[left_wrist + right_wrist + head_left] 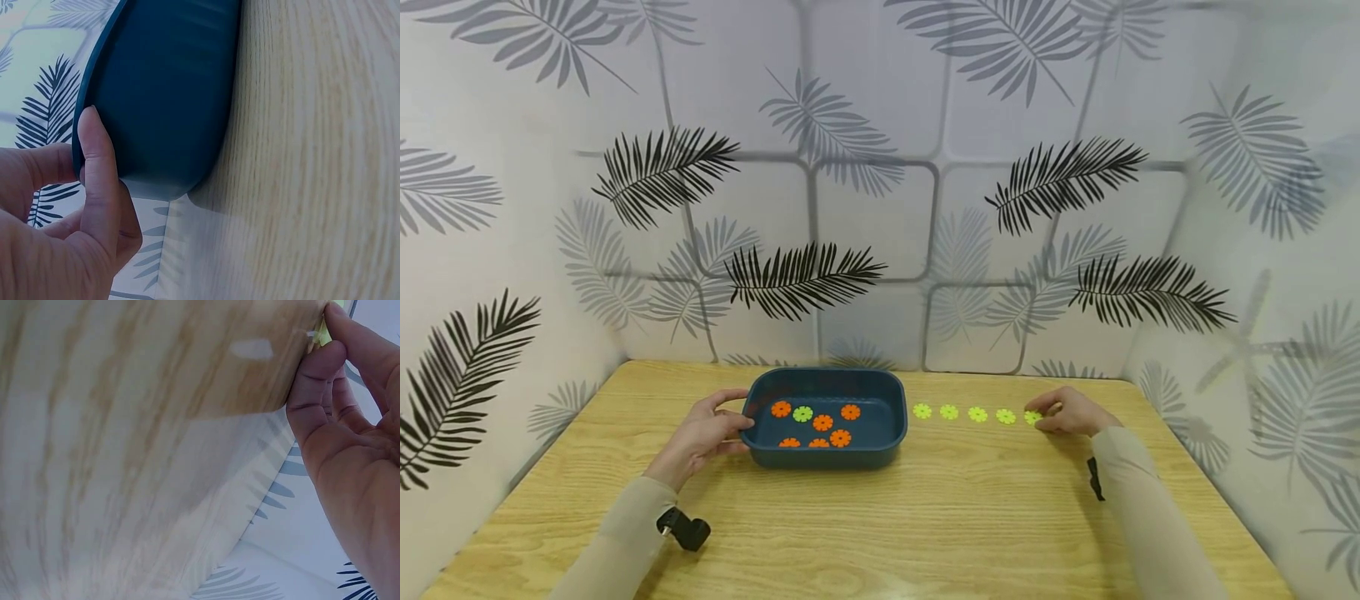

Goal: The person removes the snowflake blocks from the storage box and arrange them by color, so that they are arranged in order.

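Observation:
A dark blue rectangular bin (827, 459) stands on the wooden table, left of centre. My left hand (706, 431) grips its left end; in the left wrist view the thumb and fingers (99, 162) close over the rim. Inside lie several orange notched discs (823, 422) and one yellow-green disc (802, 414). To the right of the bin runs a row of yellow-green notched discs (977, 414). At the row's right end, my right hand (1067, 412) pinches the last disc (1031, 417), partly hidden by the fingers. In the right wrist view its edge (323, 332) shows between thumb and finger.
The table (880, 533) reaches back to a wall (865, 208) covered in leaf-patterned sheeting, which also closes in both sides. A black camera mount (683, 528) is strapped to the left wrist, another (1096, 479) to the right.

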{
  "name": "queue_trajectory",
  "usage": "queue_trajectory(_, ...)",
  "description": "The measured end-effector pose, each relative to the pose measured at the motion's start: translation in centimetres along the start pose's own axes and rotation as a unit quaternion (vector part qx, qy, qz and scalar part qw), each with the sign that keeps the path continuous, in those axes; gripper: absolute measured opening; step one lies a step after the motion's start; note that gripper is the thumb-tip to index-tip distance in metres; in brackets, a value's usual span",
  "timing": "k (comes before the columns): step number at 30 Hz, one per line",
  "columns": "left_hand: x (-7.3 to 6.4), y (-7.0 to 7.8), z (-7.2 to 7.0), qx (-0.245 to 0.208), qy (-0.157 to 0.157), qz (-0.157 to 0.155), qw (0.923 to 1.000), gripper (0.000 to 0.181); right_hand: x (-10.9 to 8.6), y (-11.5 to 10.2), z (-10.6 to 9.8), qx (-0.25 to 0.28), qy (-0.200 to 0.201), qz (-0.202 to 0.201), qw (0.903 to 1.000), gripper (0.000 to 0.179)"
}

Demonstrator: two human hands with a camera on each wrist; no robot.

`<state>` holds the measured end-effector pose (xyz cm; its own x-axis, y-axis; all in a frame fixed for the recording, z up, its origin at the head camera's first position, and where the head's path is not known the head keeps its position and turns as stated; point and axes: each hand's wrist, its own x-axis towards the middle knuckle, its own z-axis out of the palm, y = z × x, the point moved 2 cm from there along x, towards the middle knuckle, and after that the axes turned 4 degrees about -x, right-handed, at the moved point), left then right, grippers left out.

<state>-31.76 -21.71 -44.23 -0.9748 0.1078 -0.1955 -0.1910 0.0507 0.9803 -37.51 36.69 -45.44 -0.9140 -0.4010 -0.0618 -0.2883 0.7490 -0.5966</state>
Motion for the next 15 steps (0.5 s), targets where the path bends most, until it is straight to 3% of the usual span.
queue_trajectory(10,-0.07,-0.01,-0.03,-0.001,-0.002,-0.002,1.0,0.064,0.1,0.21,0.14,0.014,0.0,-0.002,0.9999,0.037)
queue_trajectory(15,-0.18,0.04,-0.04,0.001,-0.002,-0.004,1.0,0.063,-0.19,0.39,0.23,0.051,-0.001,0.015,0.9986,0.039)
